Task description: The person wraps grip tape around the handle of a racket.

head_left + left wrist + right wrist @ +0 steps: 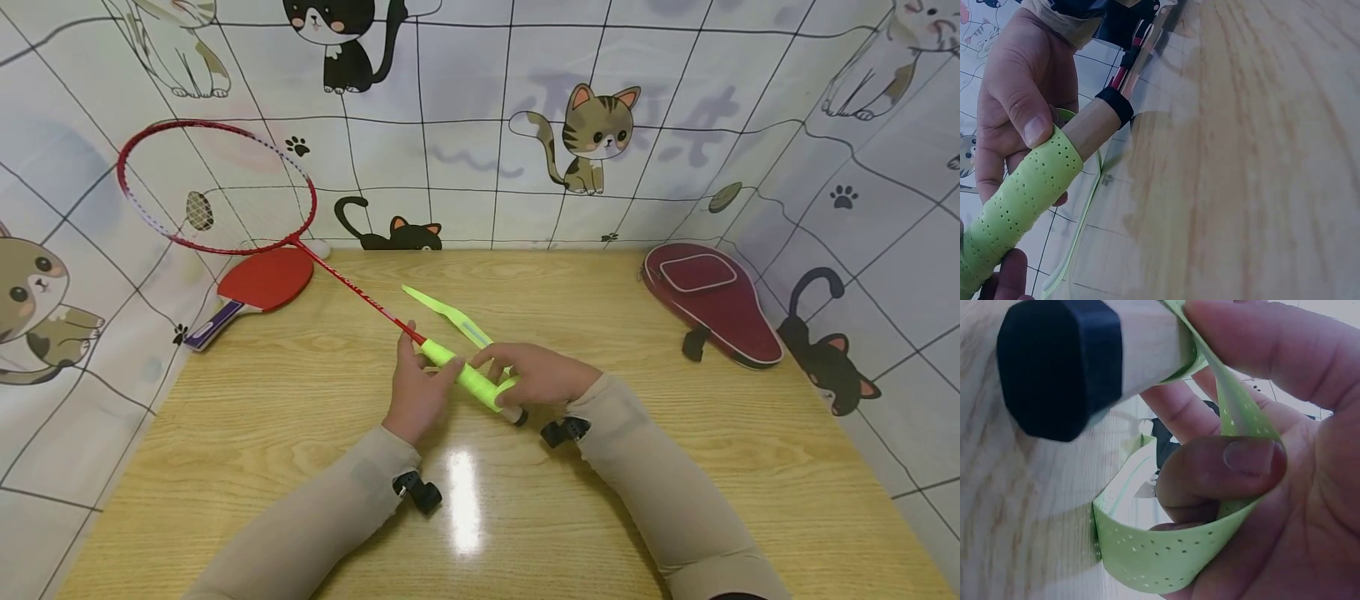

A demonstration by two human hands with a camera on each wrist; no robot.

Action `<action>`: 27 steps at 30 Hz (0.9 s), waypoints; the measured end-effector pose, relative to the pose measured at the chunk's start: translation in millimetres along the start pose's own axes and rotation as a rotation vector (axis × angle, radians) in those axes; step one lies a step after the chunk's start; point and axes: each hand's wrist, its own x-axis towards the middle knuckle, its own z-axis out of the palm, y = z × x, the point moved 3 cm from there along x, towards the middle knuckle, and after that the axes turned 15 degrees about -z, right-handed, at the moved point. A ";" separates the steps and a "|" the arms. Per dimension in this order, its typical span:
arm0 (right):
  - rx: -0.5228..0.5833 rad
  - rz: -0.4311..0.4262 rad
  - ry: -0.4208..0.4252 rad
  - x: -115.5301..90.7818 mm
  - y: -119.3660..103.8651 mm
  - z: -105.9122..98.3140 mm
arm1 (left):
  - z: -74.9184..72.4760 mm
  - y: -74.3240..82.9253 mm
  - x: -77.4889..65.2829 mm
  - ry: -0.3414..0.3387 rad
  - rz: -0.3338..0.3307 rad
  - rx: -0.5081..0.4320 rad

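Observation:
A red badminton racket point(367, 297) slants over the table, its head at the far left. Yellow-green perforated grip tape point(1029, 187) is wound around most of its handle. Bare wood point(1091, 127) shows between the tape and the black butt cap point(1054, 369). My left hand point(418, 392) holds the handle's upper part between thumb and fingers. Near the butt, my right hand point(543, 375) grips the tape, its thumb at the edge of the winding. The tape's loose length loops past a curled finger point(1222, 469); its free tail point(450, 315) extends beyond the handle.
A red table tennis bat point(270, 279) lies at the back left, partly under the racket head. A whitish round thing point(320, 248) is beside it, partly hidden. At the back right rests a dark red bat case point(712, 300). Cat-print cloth point(480, 150) encloses the wooden table point(540, 517).

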 end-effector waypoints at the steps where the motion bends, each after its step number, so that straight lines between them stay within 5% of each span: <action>1: -0.006 -0.002 -0.001 0.0 0.7 0.1 | 0.1 0.2 0.0 0.005 0.003 0.004; 14: 0.045 0.001 -0.032 -2.7 -2.8 -1.4 | -0.3 0.2 2.3 0.014 0.002 -0.021; 27: 0.042 -0.011 -0.041 -3.5 -4.0 -2.0 | 0.0 -0.1 1.1 -0.046 0.018 -0.024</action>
